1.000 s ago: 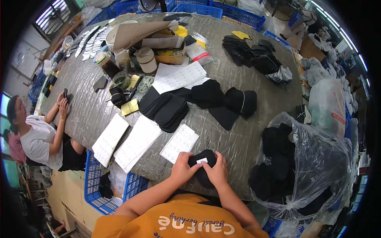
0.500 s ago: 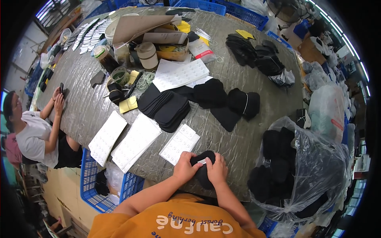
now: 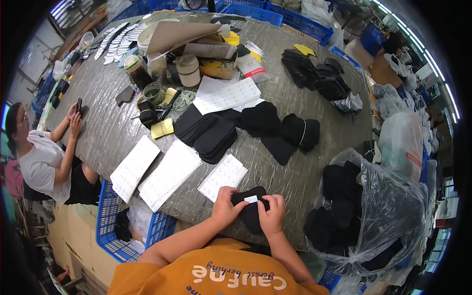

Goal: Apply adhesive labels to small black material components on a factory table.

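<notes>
A black, rounded pad-like piece (image 3: 252,222), probably a small stack of fabric shapes, is held at the table's near edge. On its upper part sits a small white label (image 3: 250,199). My left hand (image 3: 227,207) grips the left side, thumb near the label's left end. From the right, my right hand (image 3: 272,215) is closed on the same piece, its thumb just below the label's right end. Beside my left hand lies a sheet of white labels (image 3: 222,177). Beyond it is a fanned stack of black pads (image 3: 214,139).
More label sheets (image 3: 170,174) lie to the left. Black bundles (image 3: 301,132), jars (image 3: 188,70) and a box cover the table's middle and back. A clear bag of black pieces (image 3: 388,206) stands at right, a blue crate (image 3: 109,223) below left. A seated person (image 3: 42,157) holds a phone.
My right hand has shifted slightly right, its thumb moving off the label, which now shows more fully and lies flatter on the black piece. The view has tilted a little.
</notes>
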Motion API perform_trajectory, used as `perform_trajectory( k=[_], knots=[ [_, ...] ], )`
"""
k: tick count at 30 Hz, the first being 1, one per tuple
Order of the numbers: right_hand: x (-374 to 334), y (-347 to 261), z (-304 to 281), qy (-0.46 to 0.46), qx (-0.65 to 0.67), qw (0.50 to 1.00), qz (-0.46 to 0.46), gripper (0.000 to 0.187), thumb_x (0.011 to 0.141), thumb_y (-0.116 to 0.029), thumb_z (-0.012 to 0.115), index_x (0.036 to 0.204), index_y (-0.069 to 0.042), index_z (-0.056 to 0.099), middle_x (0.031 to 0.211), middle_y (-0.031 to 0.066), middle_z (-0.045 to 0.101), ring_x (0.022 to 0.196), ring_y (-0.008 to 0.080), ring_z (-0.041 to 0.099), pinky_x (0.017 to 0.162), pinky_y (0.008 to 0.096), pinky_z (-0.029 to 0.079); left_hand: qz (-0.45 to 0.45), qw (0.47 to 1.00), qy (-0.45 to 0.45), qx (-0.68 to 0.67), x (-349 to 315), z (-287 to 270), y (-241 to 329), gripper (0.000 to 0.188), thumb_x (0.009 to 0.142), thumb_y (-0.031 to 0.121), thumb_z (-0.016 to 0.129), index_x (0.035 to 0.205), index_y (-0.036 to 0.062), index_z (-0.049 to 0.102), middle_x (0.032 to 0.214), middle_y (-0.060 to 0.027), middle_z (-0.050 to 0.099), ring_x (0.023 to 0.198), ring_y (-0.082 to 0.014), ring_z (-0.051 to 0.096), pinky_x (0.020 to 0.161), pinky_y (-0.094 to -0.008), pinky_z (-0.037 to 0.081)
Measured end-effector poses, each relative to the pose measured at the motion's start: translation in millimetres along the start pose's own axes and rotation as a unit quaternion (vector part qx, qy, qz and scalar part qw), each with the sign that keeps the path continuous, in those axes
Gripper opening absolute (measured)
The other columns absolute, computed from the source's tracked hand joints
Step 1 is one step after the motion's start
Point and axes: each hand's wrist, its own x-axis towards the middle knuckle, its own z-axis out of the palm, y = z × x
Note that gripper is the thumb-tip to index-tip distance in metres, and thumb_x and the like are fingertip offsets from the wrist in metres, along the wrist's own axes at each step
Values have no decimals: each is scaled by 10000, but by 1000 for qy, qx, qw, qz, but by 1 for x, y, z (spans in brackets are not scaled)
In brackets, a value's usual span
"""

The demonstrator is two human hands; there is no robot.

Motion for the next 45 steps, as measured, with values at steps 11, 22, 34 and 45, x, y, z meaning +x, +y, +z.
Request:
perform_trajectory(
  k=[11,22,34,45],
  knots=[
    [7,-12,7,-84,-36,992,84,120,720,-169,730,738,-92,638,810,67,559,838,289,554,765,400,424,220,972,6,81,-3,-4,-1,285,636,117,798,866,74,637,982,-140,541,920,-313,535,771,-380,467],
    [2,-4,14,-48,29,994,98,110,747,-131,716,739,-64,628,801,81,551,807,281,553,720,382,445,230,967,13,109,-4,-4,0,265,640,142,783,873,108,662,980,-121,551,891,-304,544,747,-397,456],
    [-1,9,17,12,58,988,143,284,752,-51,711,995,-13,569,902,79,550,776,162,540,701,300,467,197,978,-4,67,-7,-10,0,392,676,134,774,1033,80,621,1042,-152,546,965,-330,538,829,-400,448],
    [-20,7,46,30,146,979,139,205,768,-38,708,892,-25,546,868,69,569,773,182,550,705,304,467,53,998,-36,4,-11,-32,-20,486,704,102,768,1124,25,538,1154,-169,520,1047,-346,515,889,-387,450]
  ],
)
